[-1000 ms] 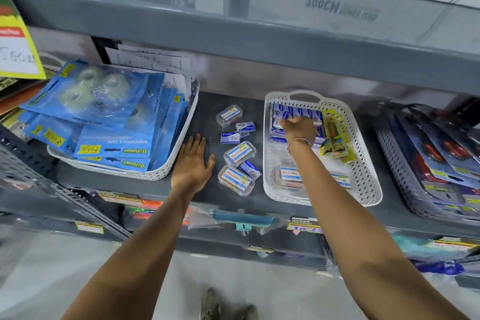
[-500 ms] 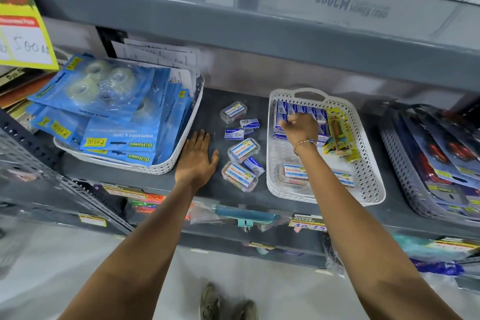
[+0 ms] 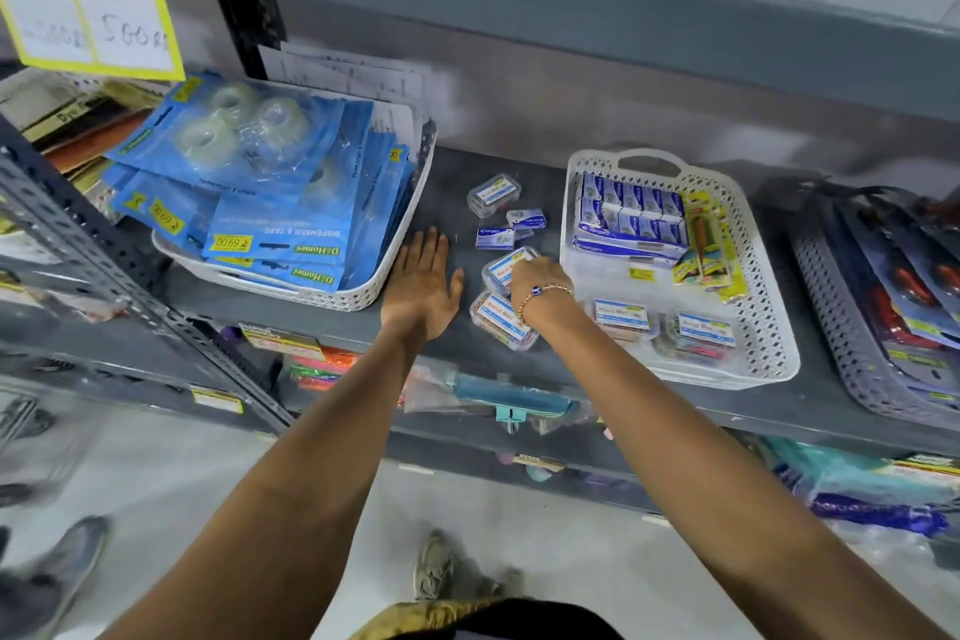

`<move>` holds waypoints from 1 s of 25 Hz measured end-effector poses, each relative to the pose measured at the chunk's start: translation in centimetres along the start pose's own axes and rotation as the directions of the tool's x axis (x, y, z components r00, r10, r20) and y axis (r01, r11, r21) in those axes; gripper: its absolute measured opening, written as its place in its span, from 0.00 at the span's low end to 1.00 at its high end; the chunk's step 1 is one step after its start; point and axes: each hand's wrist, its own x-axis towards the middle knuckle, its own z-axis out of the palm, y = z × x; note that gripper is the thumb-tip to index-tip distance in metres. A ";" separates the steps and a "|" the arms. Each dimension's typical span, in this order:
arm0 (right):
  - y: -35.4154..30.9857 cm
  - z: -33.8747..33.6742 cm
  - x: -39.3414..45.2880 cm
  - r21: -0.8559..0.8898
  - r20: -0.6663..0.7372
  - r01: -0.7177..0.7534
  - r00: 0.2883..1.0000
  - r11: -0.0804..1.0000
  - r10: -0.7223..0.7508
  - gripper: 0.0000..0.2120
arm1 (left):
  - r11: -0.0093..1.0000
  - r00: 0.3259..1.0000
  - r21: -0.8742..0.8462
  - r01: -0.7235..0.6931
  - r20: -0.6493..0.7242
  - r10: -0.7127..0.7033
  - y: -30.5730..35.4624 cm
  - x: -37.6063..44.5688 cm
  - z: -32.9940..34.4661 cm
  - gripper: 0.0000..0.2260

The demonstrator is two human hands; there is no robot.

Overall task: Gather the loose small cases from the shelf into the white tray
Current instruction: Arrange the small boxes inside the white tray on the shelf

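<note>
Left hand (image 3: 422,287) flat on shelf (image 3: 452,182), fingers together, holding nothing — likely bracing. Right hand (image 3: 537,282) over middle clear case (image 3: 501,270) near white tray (image 3: 769,327) left rim; finger closure hidden. Other loose cases toward shelf back and front edge.

Loose on the shelf (image 3: 452,192) lie three clear cases (image 3: 493,194) and three small blue boxes (image 3: 494,238) (one box is half hidden, so that count is unsure). In the white tray (image 3: 769,327) sit two more clear cases (image 3: 621,319), one block of blue boxes (image 3: 631,218) and a few yellow packs (image 3: 706,244). Two hands (image 3: 422,283) are in view, and three trays in all.
</note>
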 end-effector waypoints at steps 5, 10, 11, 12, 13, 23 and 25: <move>-0.2 -0.1 0.2 0.022 -0.040 -0.058 0.997 0.998 0.059 0.19 | 1.000 1.000 0.013 0.002 0.003 -0.002 0.0 0.1 0.0 0.28; 0.2 -0.7 -1.2 0.034 -0.167 0.009 0.986 0.999 -0.003 0.18 | 1.000 1.000 0.002 -0.005 -0.004 0.005 -0.2 0.2 0.1 0.28; 0.8 -1.5 -1.3 0.077 -0.213 0.012 0.977 0.997 0.005 0.17 | 1.000 1.000 0.000 -0.003 -0.002 0.003 -0.2 0.2 0.1 0.28; 1.8 -2.4 -1.2 0.142 -0.254 0.017 0.967 0.990 0.020 0.15 | 1.000 1.000 0.000 0.001 -0.002 -0.001 -0.2 0.2 0.1 0.28; 3.2 -3.3 -0.9 0.233 -0.289 0.026 0.956 0.972 0.044 0.13 | 1.000 1.000 0.004 0.003 -0.004 -0.003 -0.2 0.2 0.1 0.28; 13.6 -4.2 6.1 0.751 -0.105 -0.270 0.852 0.603 0.513 0.11 | 0.999 1.000 -0.044 -0.010 -0.026 0.008 -0.2 0.0 -0.2 0.27; 13.2 -4.1 6.3 0.696 -0.118 -0.301 0.848 0.652 0.517 0.14 | 0.999 1.000 -0.048 -0.011 -0.028 0.009 -0.2 -0.1 -0.2 0.27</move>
